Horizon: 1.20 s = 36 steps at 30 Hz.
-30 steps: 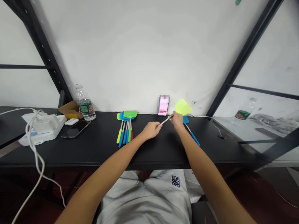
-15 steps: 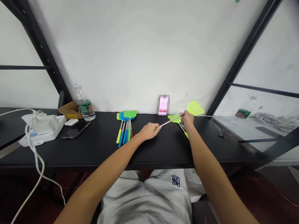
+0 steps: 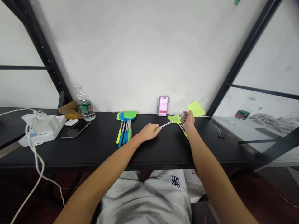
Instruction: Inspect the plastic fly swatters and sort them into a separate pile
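Both hands hold one fly swatter (image 3: 196,109) with a yellow-green head and a thin metal rod, slanting up to the right above the black table. My left hand (image 3: 149,132) is wrapped round its handle, which is mostly hidden in the fist. Near the head, my right hand (image 3: 188,120) pinches the rod. Beneath that hand lies a second yellow-green swatter (image 3: 174,119), partly covered by it. To the left, several swatters lie fanned in a bunch, with a green head (image 3: 130,114) on top and blue, yellow, green and red handles.
A phone with a lit screen (image 3: 163,105) leans on the wall. At the left stand a water bottle (image 3: 85,105), a cardboard box (image 3: 70,109), a dark phone (image 3: 76,129), a white case (image 3: 71,122) and a power strip (image 3: 50,129) with cables. Black metal posts flank the table (image 3: 93,152).
My right hand has shifted slightly right along the rod towards the swatter's head, its fingers more raised. The left hand has barely moved.
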Tool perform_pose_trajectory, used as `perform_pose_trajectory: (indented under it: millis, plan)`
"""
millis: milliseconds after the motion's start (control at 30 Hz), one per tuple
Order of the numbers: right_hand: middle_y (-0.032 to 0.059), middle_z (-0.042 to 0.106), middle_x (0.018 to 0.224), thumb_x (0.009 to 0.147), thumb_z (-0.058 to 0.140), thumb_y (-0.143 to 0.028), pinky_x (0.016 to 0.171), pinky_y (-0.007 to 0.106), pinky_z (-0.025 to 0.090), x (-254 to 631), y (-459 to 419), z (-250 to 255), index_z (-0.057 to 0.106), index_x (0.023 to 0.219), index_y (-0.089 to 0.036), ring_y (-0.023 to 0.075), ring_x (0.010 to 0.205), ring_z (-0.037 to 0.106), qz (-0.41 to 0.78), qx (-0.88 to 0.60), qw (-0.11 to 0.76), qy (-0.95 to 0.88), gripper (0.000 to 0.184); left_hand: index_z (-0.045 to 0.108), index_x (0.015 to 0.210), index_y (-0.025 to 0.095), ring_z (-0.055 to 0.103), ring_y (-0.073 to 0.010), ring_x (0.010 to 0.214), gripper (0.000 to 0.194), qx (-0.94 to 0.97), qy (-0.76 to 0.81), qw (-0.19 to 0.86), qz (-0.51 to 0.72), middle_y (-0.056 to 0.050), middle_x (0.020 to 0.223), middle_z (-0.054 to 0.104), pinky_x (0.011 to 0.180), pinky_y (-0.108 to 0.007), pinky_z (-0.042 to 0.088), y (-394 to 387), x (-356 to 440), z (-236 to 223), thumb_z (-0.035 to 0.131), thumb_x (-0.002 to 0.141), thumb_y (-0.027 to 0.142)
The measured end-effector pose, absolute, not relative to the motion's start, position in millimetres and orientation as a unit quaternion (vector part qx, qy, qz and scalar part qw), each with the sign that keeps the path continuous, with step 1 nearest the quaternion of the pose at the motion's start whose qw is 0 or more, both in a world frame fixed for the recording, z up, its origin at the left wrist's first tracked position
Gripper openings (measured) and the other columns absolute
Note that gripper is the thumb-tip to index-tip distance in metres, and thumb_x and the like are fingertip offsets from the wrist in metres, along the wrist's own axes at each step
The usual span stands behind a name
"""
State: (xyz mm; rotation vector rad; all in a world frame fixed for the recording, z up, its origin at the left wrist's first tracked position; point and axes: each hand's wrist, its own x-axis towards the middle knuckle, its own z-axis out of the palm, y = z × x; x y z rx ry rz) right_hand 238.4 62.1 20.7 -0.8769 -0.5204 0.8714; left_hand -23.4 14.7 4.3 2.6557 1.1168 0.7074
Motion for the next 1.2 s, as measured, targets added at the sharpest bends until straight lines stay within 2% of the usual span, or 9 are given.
perform_pose_trajectory:
  millis: [200, 433, 800, 1200]
  plan:
    - [-0.0103, 0.025, 0.047, 0.09, 0.041, -0.055, 0.033, 0.019, 0.022, 243.2, 59.7, 20.1, 0.049, 0.074, -0.02, 0.0049, 0.034, 0.023, 0.426, -0.398, 0.773, -0.251, 0.039, 0.059, 0.073, 0.019, 0.053, -0.0153, 0.061, 0.044, 0.894, 0.372, 0.097, 0.23, -0.004, 0.07, 0.062, 0.056, -0.025, 0.029, 13.7, -23.7, 5.5, 0.034, 0.095, 0.047]
    - [-0.0105, 0.026, 0.047, 0.087, 0.049, -0.037, 0.033, 0.018, 0.018, 241.7, 61.8, 19.7, 0.043, 0.067, -0.019, 0.0034, 0.035, 0.022, 0.39, -0.403, 0.792, -0.241, 0.028, 0.056, 0.07, 0.019, 0.052, -0.0156, 0.059, 0.044, 0.893, 0.378, 0.088, 0.23, -0.004, 0.068, 0.061, 0.055, -0.026, 0.028, 14.4, -25.5, 4.5, 0.032, 0.095, 0.046]
    - [-0.0098, 0.027, 0.043, 0.085, 0.05, -0.036, 0.031, 0.019, 0.017, 229.6, 64.2, 18.0, 0.039, 0.063, -0.021, 0.0045, 0.033, 0.023, 0.362, -0.443, 0.777, -0.264, 0.029, 0.057, 0.072, 0.02, 0.053, -0.0161, 0.06, 0.043, 0.89, 0.386, 0.079, 0.229, -0.004, 0.068, 0.06, 0.057, -0.026, 0.028, 18.6, -30.0, 2.3, 0.032, 0.095, 0.045]
    - [-0.0094, 0.025, 0.041, 0.083, 0.054, -0.036, 0.031, 0.019, 0.015, 172.8, 54.0, 7.4, 0.034, 0.06, -0.022, 0.005, 0.034, 0.019, 0.368, -0.43, 0.74, -0.363, 0.034, 0.061, 0.08, 0.019, 0.057, -0.0174, 0.066, 0.04, 0.869, 0.422, 0.065, 0.25, -0.005, 0.074, 0.064, 0.059, -0.026, 0.034, 14.9, -29.0, 5.1, 0.033, 0.095, 0.044]
